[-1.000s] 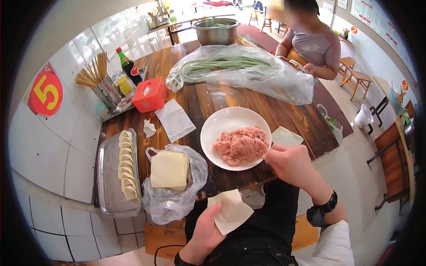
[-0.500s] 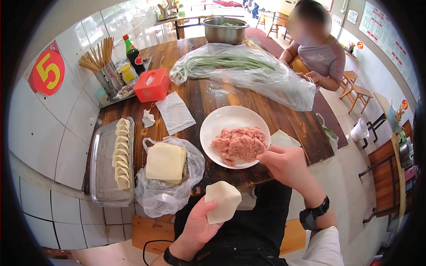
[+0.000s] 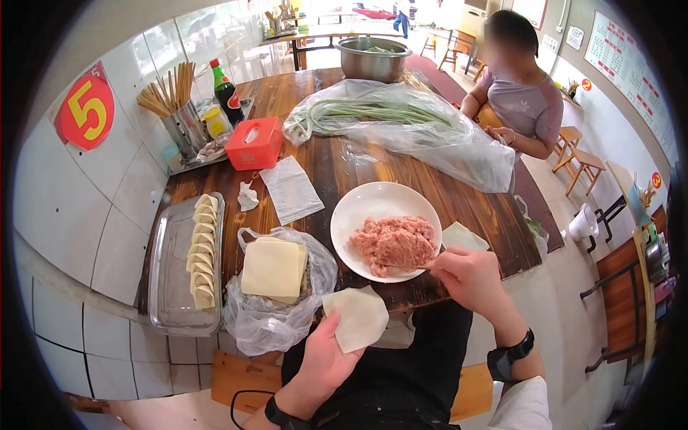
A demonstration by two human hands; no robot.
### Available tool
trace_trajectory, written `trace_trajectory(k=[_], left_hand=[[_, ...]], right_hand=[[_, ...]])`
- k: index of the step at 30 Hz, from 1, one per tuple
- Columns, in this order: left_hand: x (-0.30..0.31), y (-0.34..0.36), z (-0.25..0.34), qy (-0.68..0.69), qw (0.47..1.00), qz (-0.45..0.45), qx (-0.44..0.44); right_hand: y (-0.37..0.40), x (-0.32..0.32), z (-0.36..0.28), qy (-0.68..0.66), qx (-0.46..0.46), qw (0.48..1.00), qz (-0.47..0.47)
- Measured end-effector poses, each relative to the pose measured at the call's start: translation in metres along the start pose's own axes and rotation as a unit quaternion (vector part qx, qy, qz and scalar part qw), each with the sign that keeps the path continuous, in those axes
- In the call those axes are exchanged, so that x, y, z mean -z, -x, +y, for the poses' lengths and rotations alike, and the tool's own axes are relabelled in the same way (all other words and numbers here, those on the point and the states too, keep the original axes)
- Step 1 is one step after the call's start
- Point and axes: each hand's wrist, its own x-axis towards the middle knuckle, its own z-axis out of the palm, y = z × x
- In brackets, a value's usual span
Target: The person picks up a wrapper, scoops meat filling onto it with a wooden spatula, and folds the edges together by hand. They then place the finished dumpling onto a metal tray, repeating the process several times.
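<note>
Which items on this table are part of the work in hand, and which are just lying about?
In use: left hand holding a wrapper; right hand with a thin stick; minced meat; white plate; wrapper stack; tray; folded dumplings.

Lying about: red tissue box; chopstick holder; bottle; bag of green stalks; steel basin.

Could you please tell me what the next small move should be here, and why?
Probably lift a small dab of minced meat off the plate with the stick and carry it to the wrapper. The right hand has the stick's tip in the meat at the plate's near edge, while the left hand holds the wrapper flat and bare.
</note>
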Motion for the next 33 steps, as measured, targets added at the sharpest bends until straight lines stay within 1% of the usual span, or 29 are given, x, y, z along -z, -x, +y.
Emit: trace_trajectory(k=[2, 4, 5, 7, 9, 10, 11, 12, 13, 14, 15, 17, 18, 19, 21, 22, 24, 28, 30, 31, 33], left_hand=[[-0.010, -0.005, 0.000, 0.005, 1.000, 0.005, -0.001], [-0.019, -0.013, -0.001, 0.011, 1.000, 0.009, -0.004], [-0.020, -0.018, -0.002, 0.013, 1.000, -0.002, -0.005], [-0.027, -0.025, -0.003, 0.018, 1.000, -0.012, -0.005], [-0.034, -0.029, -0.003, 0.011, 1.000, -0.018, -0.006], [-0.019, -0.038, -0.005, 0.012, 1.000, -0.016, -0.003], [0.009, -0.055, -0.007, 0.090, 0.982, -0.166, 0.026], [0.023, -0.064, -0.009, 0.165, 0.934, -0.311, 0.054], [0.009, -0.057, -0.008, 0.167, 0.934, -0.310, 0.055], [-0.017, -0.042, -0.003, 0.096, 0.979, -0.177, 0.037], [-0.031, -0.034, 0.001, 0.021, 0.999, -0.042, 0.016], [-0.028, -0.034, 0.002, 0.025, 0.999, -0.035, 0.018], [-0.027, -0.034, 0.002, 0.031, 0.999, -0.027, 0.022], [-0.029, -0.033, 0.003, 0.029, 0.999, -0.029, 0.021], [-0.034, -0.030, 0.002, 0.012, 1.000, -0.019, 0.010], [-0.034, -0.030, 0.002, 0.009, 1.000, -0.023, 0.010], [-0.034, -0.030, 0.000, 0.008, 1.000, -0.015, -0.005], [-0.031, -0.029, 0.000, 0.011, 0.999, -0.030, 0.008], [-0.033, -0.029, 0.001, 0.006, 1.000, -0.029, 0.003], [-0.033, -0.029, 0.001, 0.005, 1.000, -0.029, 0.003], [-0.032, -0.029, 0.002, 0.007, 0.999, -0.031, 0.007]], right_hand=[[0.003, -0.001, -0.001, -0.013, -0.003, 1.000, 0.003], [0.005, 0.003, -0.002, -0.026, -0.037, 0.999, -0.015], [0.007, 0.004, -0.004, -0.026, -0.036, 0.999, -0.016], [0.012, 0.005, -0.006, -0.096, -0.068, 0.993, -0.020], [0.018, 0.006, -0.016, -0.113, -0.077, 0.991, -0.011], [0.021, 0.006, -0.021, -0.130, -0.084, 0.988, 0.002], [0.027, 0.005, -0.025, -0.128, -0.085, 0.988, 0.001], [0.034, 0.002, -0.030, -0.085, -0.062, 0.994, 0.008], [0.040, 0.000, -0.035, -0.043, -0.040, 0.998, 0.014], [0.044, -0.003, -0.042, 0.013, -0.004, 0.999, 0.036], [0.051, -0.006, -0.043, 0.013, -0.005, 0.999, 0.036], [0.059, -0.013, -0.043, 0.074, 0.041, 0.995, 0.060], [0.062, -0.012, -0.040, 0.065, 0.047, 0.994, 0.070], [0.062, -0.010, -0.036, 0.065, 0.048, 0.994, 0.073], [0.061, -0.005, -0.032, -0.002, 0.012, 0.993, 0.117], [0.059, -0.003, -0.032, 0.000, 0.012, 0.993, 0.121], [0.052, 0.002, -0.033, 0.005, 0.005, 0.995, 0.100], [0.037, -0.002, -0.037, 0.029, 0.000, 0.996, 0.086], [0.029, -0.005, -0.034, 0.072, -0.009, 0.996, 0.060], [0.024, -0.002, -0.033, 0.071, -0.010, 0.996, 0.061], [0.019, 0.005, -0.034, 0.075, -0.016, 0.997, 0.029]])
